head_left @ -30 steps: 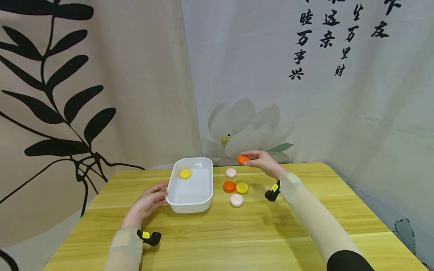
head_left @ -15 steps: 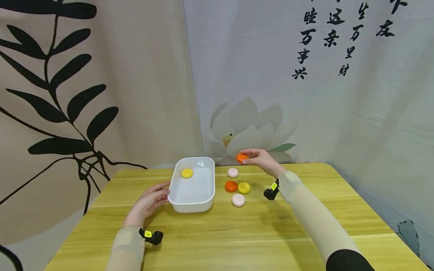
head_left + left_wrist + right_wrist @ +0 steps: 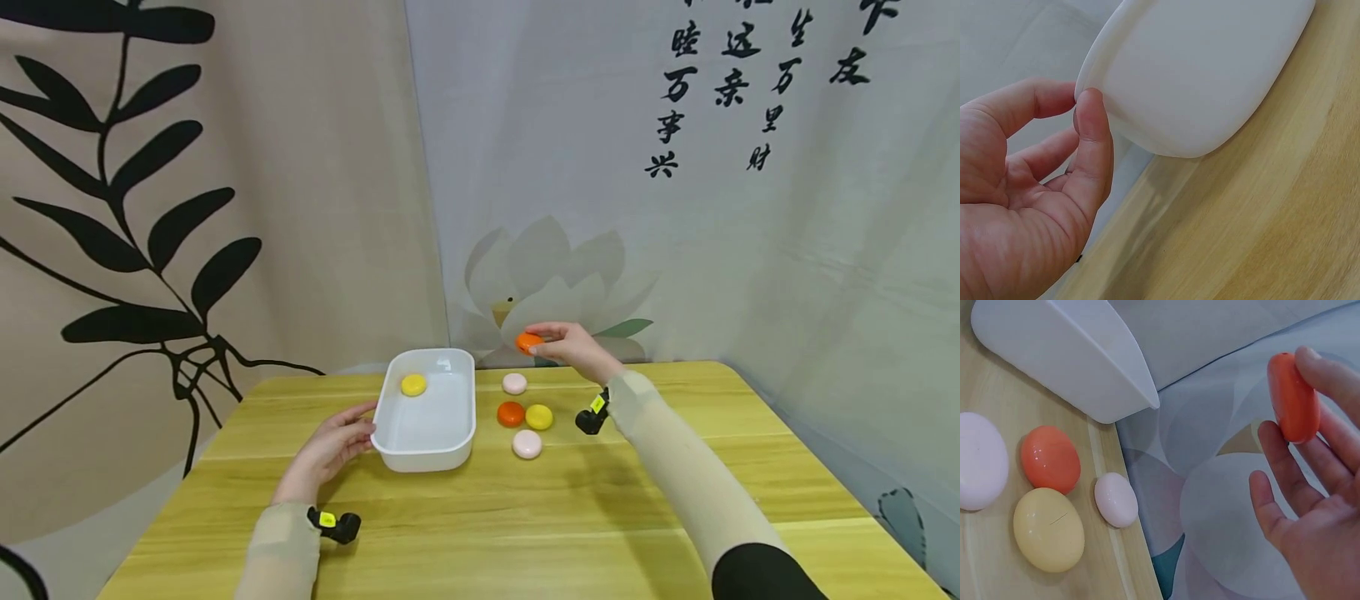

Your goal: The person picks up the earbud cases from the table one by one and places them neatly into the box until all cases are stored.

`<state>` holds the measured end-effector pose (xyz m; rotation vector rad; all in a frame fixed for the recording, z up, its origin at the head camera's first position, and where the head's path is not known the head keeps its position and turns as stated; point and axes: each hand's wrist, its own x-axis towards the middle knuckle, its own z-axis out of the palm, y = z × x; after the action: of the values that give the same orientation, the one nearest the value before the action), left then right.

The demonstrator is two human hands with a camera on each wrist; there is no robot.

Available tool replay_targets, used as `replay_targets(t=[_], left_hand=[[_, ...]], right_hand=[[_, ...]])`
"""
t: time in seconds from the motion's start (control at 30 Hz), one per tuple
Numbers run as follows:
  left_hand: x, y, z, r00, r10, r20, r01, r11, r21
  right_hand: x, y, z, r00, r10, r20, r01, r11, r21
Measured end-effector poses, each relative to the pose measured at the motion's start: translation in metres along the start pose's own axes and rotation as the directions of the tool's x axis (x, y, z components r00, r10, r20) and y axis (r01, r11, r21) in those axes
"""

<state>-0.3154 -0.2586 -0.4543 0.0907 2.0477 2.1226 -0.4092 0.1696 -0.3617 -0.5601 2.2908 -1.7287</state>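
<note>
My right hand (image 3: 576, 348) pinches a glossy orange rounded disc (image 3: 1293, 398) between thumb and fingers. It is held up above the far edge of the table, right of the white rectangular tray (image 3: 423, 458). At the tray's left side, my left hand (image 3: 330, 450) pinches the rim between thumb and index finger, as the left wrist view shows. One yellow disc (image 3: 413, 384) lies inside the tray. To the tray's right, another orange disc (image 3: 511, 414), a yellow disc (image 3: 539, 417) and two pale pink discs, the nearer pink disc (image 3: 527, 444) and the farther pink disc (image 3: 514, 383), lie on the table.
The wooden table (image 3: 637, 517) ends just behind the tray. A printed curtain (image 3: 337, 208) with plant drawings and writing hangs behind it. A black curved object (image 3: 26, 571) shows at the lower left corner.
My right hand has risen slightly and shifted a little left with the orange disc. The left hand stays on the tray, and the loose discs keep their places.
</note>
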Motion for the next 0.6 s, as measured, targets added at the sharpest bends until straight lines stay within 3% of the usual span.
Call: replay_targets(t=[0.6], left_hand=[[-0.001,-0.001,0.002,1.000,0.001,-0.005,-0.001,1.000,-0.012]], right_hand=[[0.013,-0.017,0.016,1.000,-0.026,0.008,0.026,0.999,0.029]])
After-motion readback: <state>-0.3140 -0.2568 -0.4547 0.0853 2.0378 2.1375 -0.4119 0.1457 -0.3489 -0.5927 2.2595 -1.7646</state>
